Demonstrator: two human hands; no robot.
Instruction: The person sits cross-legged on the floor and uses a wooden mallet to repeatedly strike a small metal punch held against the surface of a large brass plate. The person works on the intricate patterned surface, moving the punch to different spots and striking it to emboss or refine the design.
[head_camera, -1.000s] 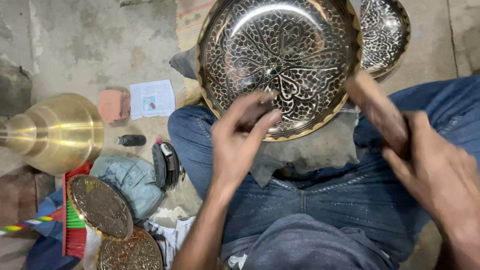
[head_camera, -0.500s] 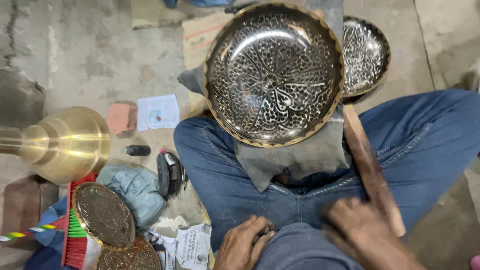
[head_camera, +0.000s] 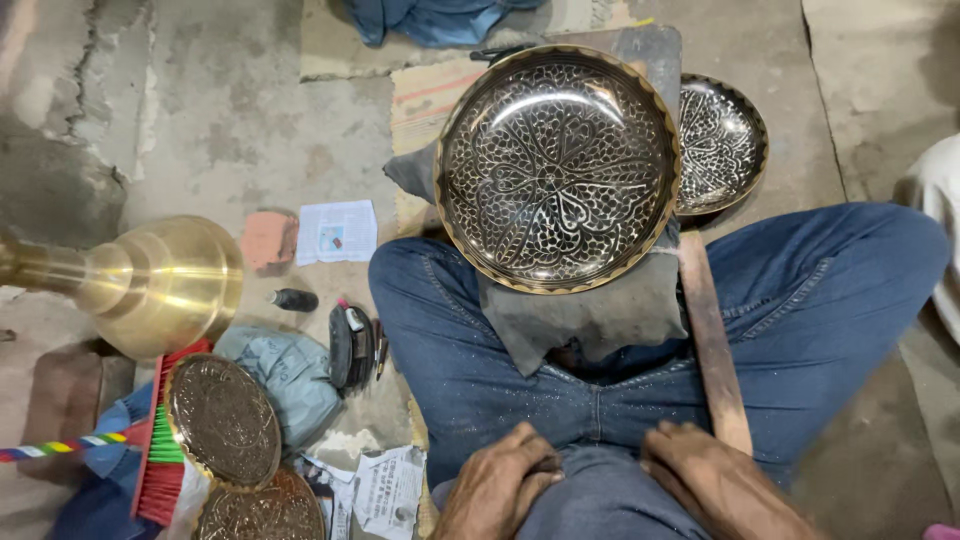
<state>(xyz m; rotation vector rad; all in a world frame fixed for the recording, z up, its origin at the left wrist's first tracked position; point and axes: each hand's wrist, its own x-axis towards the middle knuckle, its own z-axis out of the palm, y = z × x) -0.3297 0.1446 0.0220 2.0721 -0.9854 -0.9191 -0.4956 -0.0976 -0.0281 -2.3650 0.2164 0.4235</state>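
We rest our left hand (head_camera: 497, 482) and right hand (head_camera: 722, 483) loosely curled on rough denim, holding nothing. The round, engraved brass bowl (head_camera: 557, 168) gleams on grey cloth (head_camera: 590, 315).

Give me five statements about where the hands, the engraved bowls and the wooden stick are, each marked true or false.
1. The large engraved bowl rests on a grey cloth over the lap. True.
2. The left hand grips the bowl's rim. False: it rests near the waist, empty.
3. The right hand lies at the near end of the wooden stick. True.
4. The smaller engraved bowl sits left of the large one. False: it is right of it.
5. A brass bell-shaped piece lies to the left. True.
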